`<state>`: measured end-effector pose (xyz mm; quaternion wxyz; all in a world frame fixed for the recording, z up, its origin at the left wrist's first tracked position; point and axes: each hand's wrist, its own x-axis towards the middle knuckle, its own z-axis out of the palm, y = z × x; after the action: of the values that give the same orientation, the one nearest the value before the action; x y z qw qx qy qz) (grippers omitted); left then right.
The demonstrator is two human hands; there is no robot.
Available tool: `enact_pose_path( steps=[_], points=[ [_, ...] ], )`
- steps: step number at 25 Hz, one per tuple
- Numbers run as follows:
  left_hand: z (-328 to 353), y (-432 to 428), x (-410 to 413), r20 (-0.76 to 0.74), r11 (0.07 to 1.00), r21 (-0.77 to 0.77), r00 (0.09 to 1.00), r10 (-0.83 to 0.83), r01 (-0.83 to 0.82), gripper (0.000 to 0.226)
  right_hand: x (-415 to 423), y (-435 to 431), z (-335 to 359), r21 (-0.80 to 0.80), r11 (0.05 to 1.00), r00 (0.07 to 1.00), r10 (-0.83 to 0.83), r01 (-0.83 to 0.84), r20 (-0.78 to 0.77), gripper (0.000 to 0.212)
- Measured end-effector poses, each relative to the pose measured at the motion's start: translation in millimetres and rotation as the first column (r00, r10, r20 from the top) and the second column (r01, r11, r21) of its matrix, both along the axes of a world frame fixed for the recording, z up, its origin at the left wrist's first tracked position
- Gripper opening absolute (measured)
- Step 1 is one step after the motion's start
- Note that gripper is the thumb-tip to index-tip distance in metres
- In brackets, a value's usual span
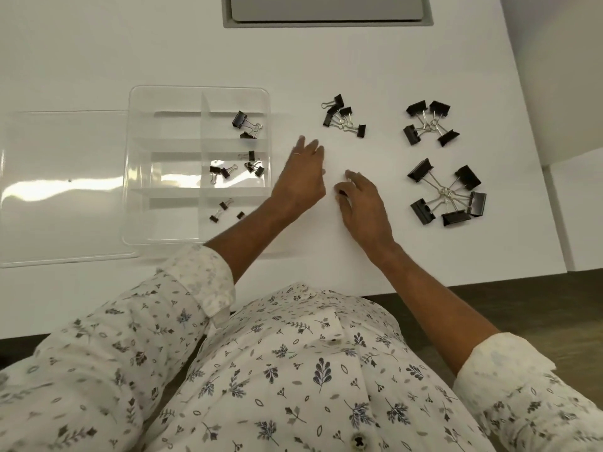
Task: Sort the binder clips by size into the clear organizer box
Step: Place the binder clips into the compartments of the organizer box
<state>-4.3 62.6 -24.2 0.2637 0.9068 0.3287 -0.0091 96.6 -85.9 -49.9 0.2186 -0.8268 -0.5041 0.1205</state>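
While the right hand [362,207] curls its fingers round a tiny black clip [341,192] on the worktop [326,60], a clip too hidden to tell its axis, the left hand [303,177] holds nothing, its straight fingers pointing away, just right of the clear organizer box [169,230]. Sorted clips [238,168] lie in the box's right column. Farther right lie a small heap [344,117], a middle heap [430,122] and a large heap [447,194], wire handles meeting centrally, black bodies pointing outward.

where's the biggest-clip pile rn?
Head view, far right: largest clips lie just right of the right hand, nearer the person than the next-size pile.
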Motion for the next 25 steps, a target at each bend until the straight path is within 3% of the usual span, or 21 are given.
enact_pose_path(
  steps=[2,6,9,10,11,13,15,17,20,22,25],
  points=[
    [-14.8,0.3,4.8,-0.128,0.996,0.063,0.99,0.067,-0.059,0.055,7.6,-8.6,-0.7,0.023,1.0,1.0,0.008,-0.008,-0.016,0.018],
    [-16.8,-13.4,1.4,-0.019,0.969,0.217,0.992,0.124,-0.117,0.036,24.4,-21.7,-2.0,0.074,0.995,0.997,0.073,-0.071,-0.023,0.016],
    [-9.9,-22.0,-0.5,0.004,0.971,0.156,0.984,0.18,-0.179,0.034,28.4,-18.3,7.5,0.159,0.987,0.966,0.019,0.023,-0.256,0.015],
    [-7.4,-26.2,-0.3,0.073,0.966,0.081,0.968,0.24,-0.246,0.034,26.8,-11.0,13.1,0.15,0.978,0.905,-0.068,0.143,-0.42,0.015],
    [-2.0,-32.5,-0.1,0.167,0.939,-0.032,0.925,0.342,-0.341,0.033,26.1,-1.1,20.5,0.078,0.958,0.775,-0.173,0.275,-0.607,0.015],
    [12.3,-41.7,-0.6,0.312,0.825,-0.277,0.766,0.562,-0.493,0.029,28.7,22.4,37.4,-0.138,0.895,0.366,-0.308,0.423,-0.878,0.014],
    [33.0,-36.8,-5.4,0.331,0.655,-0.524,0.579,0.745,-0.544,0.026,27.7,46.8,54.9,-0.231,0.878,0.016,-0.262,0.42,-0.965,0.017],
    [54.6,-18.2,-14.9,0.297,0.438,-0.779,0.351,0.888,-0.448,0.021,21.8,72.5,73.7,-0.235,0.89,-0.188,-0.173,0.391,-0.967,0.024],
    [77.8,20.1,-33.7,0.17,0.194,-0.925,0.101,0.98,-0.326,0.02,7.3,113.8,94.9,-0.2,0.911,-0.28,-0.099,0.36,-0.955,0.03],
    [84.0,42.2,-48.6,0.114,0.119,-0.951,0.036,0.993,-0.285,0.018,-4.9,139.6,104.5,-0.181,0.924,-0.277,-0.086,0.338,-0.957,0.033],
    [88.8,63.6,-65.7,0.054,0.058,-0.971,0.024,0.998,-0.232,0.015,-20.5,167.6,114.7,-0.14,0.953,-0.207,-0.085,0.27,-0.975,0.038]
  ],
)
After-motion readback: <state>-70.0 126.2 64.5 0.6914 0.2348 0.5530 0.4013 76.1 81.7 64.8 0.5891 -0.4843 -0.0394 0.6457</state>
